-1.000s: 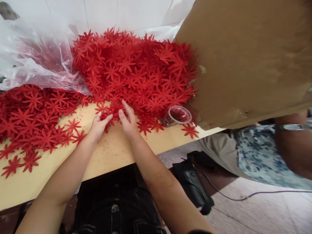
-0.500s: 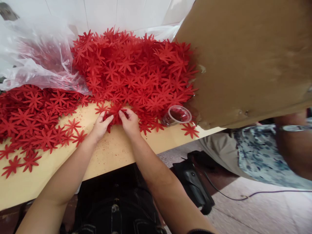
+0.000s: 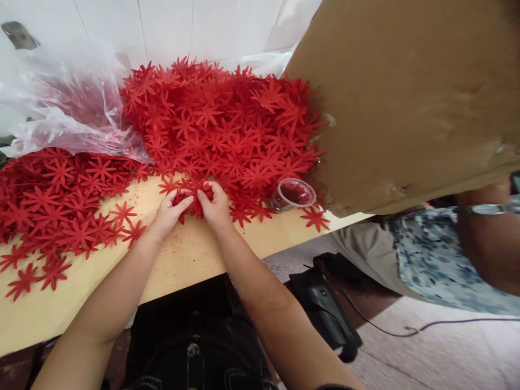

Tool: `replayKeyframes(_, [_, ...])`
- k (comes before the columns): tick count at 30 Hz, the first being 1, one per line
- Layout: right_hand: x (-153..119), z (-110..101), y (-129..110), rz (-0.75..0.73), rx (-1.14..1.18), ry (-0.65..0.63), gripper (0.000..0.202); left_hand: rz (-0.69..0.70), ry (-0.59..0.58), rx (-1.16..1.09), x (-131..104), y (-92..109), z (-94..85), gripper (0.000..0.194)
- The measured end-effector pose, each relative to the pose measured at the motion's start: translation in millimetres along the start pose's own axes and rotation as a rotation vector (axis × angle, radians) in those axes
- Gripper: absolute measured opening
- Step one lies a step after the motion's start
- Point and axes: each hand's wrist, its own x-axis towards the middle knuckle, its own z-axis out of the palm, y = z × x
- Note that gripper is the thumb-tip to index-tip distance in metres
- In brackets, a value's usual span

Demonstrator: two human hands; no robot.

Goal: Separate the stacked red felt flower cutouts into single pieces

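Between my two hands is a red flower cutout (image 3: 192, 190) with narrow petals, held just above the front of the table. My left hand (image 3: 169, 212) pinches its left side with thumb and fingers. On its right side, my right hand (image 3: 215, 205) is closed in the same way. The fingertips partly cover the flower, so I cannot tell whether it is one layer or more. Right behind my hands rises a large heap of the same red flowers (image 3: 215, 119). A clear plastic cup (image 3: 293, 194) stands to the right of my right hand, with something red seen through it.
A second pile of red flowers (image 3: 52, 200) spreads over the table (image 3: 179, 265) at left, below a clear plastic bag (image 3: 81, 122). A big cardboard sheet (image 3: 406, 108) borders the heap at right. Beyond it, another person's arm (image 3: 483, 244) shows. A black pedal-like device (image 3: 325, 309) lies on the floor.
My hands stay at nearly the same spot, still pinching the flower, with small finger shifts; my left thumb sits slightly further right. The view has shifted a little.
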Motion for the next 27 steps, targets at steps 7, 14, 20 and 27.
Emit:
replayKeyframes(7, [-0.3,-4.2,1.9,-0.035,-0.130,0.033,0.032,0.047,0.041,0.072,1.3,-2.6,1.0,0.028])
replayKeyframes(14, [1.9,-2.1,4.0,-0.087,0.058,0.051,0.029,0.010,0.005,0.066,-0.9,-0.4,1.0,0.033])
replayKeyframes(20, [4.5,-1.6,9.0,-0.069,0.119,0.042,0.027,0.038,0.016,0.079,0.8,-3.5,0.5,0.030])
replayKeyframes(27, [2.1,-1.9,6.0,-0.020,-0.005,-0.011,0.029,0.016,0.004,0.081,-0.2,-2.0,1.7,0.031])
